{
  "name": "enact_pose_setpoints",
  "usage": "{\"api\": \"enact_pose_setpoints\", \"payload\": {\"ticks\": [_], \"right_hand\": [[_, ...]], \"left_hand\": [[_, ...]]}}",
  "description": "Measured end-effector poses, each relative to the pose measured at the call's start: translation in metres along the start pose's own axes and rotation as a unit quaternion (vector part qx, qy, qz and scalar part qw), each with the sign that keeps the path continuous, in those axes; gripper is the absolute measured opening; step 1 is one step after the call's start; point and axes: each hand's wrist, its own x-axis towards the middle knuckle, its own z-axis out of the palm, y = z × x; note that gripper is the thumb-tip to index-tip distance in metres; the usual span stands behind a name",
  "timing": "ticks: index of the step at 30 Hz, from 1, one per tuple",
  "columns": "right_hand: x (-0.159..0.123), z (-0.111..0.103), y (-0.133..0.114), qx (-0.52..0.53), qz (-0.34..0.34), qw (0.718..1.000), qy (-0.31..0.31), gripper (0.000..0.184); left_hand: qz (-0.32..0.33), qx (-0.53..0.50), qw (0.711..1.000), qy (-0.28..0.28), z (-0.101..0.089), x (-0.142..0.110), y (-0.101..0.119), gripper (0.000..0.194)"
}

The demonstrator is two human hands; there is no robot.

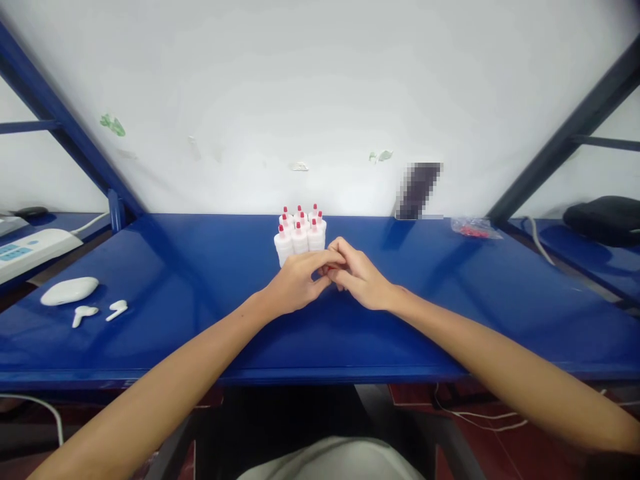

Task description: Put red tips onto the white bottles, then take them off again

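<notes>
My left hand [303,275] and my right hand [364,275] meet above the blue table, just in front of a group of bottles. The fingertips of both are closed together in a pinch. A speck of red from a small red piece [331,268] shows between them; the fingers hide most of it, and I cannot tell what else the left fingers hold. Several small white squeeze bottles [299,240] with red-tipped nozzles stand upright in close rows, their front partly covered by my left hand.
A clear plastic bag [476,229] with red pieces lies at the back right. A blurred dark phone-like object [420,191] leans on the wall. At left are a white earbud case [70,291] and two earbuds [118,309]. Blue metal posts [80,147] flank the table [210,327].
</notes>
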Motion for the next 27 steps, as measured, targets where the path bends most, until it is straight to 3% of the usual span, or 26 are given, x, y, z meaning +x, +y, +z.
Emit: {"api": "enact_pose_setpoints", "payload": {"ticks": [4, 9, 16, 22, 27], "right_hand": [[-0.003, 0.001, 0.004, 0.033, 0.020, 0.999, 0.000, 0.016], [-0.003, 0.000, 0.005, 0.008, -0.008, 1.000, 0.009, 0.021], [0.001, -0.006, 0.003, -0.052, -0.009, 0.998, 0.046, 0.026], [0.004, -0.014, 0.012, -0.023, 0.008, 0.991, 0.134, 0.021], [0.008, -0.021, 0.019, 0.054, 0.014, 0.976, 0.212, 0.017]], "left_hand": [[0.008, -0.018, 1.000, -0.012, 0.003, 0.001, -0.001, 0.020], [0.010, -0.016, 0.999, -0.027, 0.003, 0.002, -0.001, 0.019], [0.008, 0.028, 0.999, 0.035, -0.005, 0.000, -0.010, 0.013], [-0.026, 0.075, 0.997, -0.004, -0.012, -0.002, -0.014, 0.019], [-0.018, 0.091, 0.995, -0.029, -0.016, -0.001, -0.011, 0.023]]}}
